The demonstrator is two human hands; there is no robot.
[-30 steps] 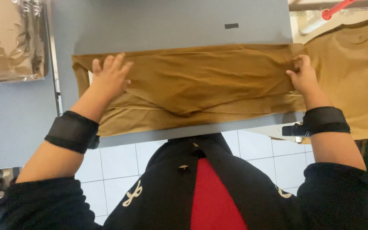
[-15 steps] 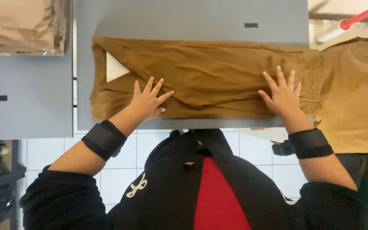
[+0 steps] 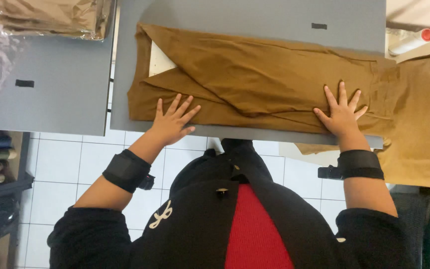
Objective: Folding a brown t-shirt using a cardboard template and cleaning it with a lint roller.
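Folded brown garment (image 3: 255, 79) under both flat hands (image 3: 342, 112).

We see bare grey worktop (image 3: 274, 12) open along the top centre of the frame, above the folded brown garment (image 3: 255, 79). At upper left, a stack of bagged garments (image 3: 46, 17) blocks passage. At upper right, a red-handled roller (image 3: 416, 40) lies in the way.

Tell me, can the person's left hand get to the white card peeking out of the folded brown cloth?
Probably yes. The left hand lies flat on the folded brown cloth, just below the white card, whose corner shows uncovered. Nothing stands between them.
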